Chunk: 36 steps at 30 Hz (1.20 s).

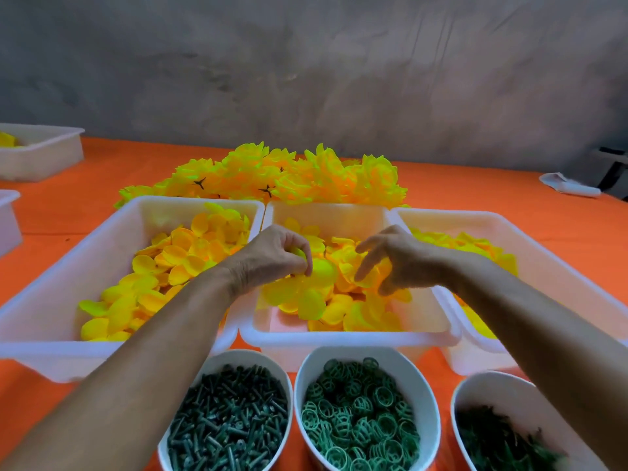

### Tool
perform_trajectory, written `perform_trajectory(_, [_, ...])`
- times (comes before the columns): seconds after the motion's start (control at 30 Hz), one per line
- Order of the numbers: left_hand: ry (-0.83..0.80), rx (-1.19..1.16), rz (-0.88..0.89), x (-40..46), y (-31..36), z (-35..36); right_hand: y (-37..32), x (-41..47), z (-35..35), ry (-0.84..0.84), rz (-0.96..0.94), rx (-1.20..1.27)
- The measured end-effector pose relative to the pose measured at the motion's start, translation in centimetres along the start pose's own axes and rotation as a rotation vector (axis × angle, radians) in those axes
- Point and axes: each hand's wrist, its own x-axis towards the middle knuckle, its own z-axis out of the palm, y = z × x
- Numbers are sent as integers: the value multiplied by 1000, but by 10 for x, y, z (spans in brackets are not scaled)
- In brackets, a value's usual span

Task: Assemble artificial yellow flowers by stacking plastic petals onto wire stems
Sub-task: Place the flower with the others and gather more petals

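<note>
My left hand (278,256) hovers over the middle white tray (343,338) and pinches a partly built yellow flower (306,287), its petals spreading below my fingers. My right hand (390,258) hangs just to the right of it, fingers loosely spread above the loose yellow petals (356,311) in that tray, holding nothing I can see. Any stem is hidden by the petals and my fingers.
White trays of yellow petals stand at left (68,338) and right (530,239). Finished yellow flowers (289,178) are heaped behind them. Three white bowls stand in front: dark green stems (227,423), green rings (363,416), dark green pieces (503,436). Orange cloth (492,188) covers the table.
</note>
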Motion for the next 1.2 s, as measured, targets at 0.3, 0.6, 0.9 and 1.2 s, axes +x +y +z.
perform_trajectory(0.3, [-170,94,-12,1,-4,-1,-14,8,15,-9,-96,-358])
perform_trajectory(0.6, [-99,61,-28,6,-11,-1,-7,6,-23,260,30,317])
perform_trajectory(0.9, [53,-4,20,9,-17,-1,-20,21,3,568,133,939])
perform_trajectory(1.2, [314,-137,20,11,-16,-4,-30,28,35,583,11,1164])
